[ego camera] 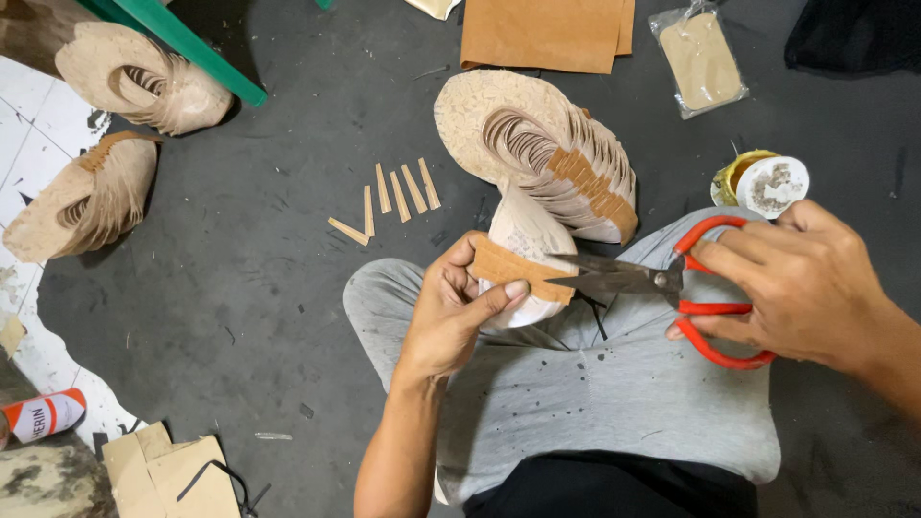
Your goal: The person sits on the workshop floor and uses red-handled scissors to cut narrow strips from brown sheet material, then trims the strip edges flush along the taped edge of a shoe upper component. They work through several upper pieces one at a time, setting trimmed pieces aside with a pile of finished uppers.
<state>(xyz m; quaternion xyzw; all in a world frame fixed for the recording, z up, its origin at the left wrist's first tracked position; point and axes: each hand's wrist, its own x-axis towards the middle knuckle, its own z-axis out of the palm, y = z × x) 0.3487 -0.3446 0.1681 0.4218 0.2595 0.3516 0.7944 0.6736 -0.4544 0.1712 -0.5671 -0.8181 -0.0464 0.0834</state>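
Observation:
My left hand (451, 305) grips a pale shoe insole (523, 235) with a tan strip (513, 269) wrapped across it, thumb pressing on the strip. My right hand (801, 288) holds red-handled scissors (672, 283), whose dark blades point left and meet the strip's right end. Behind the held insole a fanned stack of similar insoles (537, 144) rests against my knee, each with a tan strip. I sit cross-legged in grey shorts (614, 384).
Several cut tan strips (393, 197) lie on the dark floor. Two more insole stacks (134, 72) (86, 197) sit at left. Tan sheets (547, 34), a plastic bag (698, 59) and an open glue tin (758, 182) lie beyond. Cardboard scraps (168, 475) and a can (43, 414) are at the bottom left.

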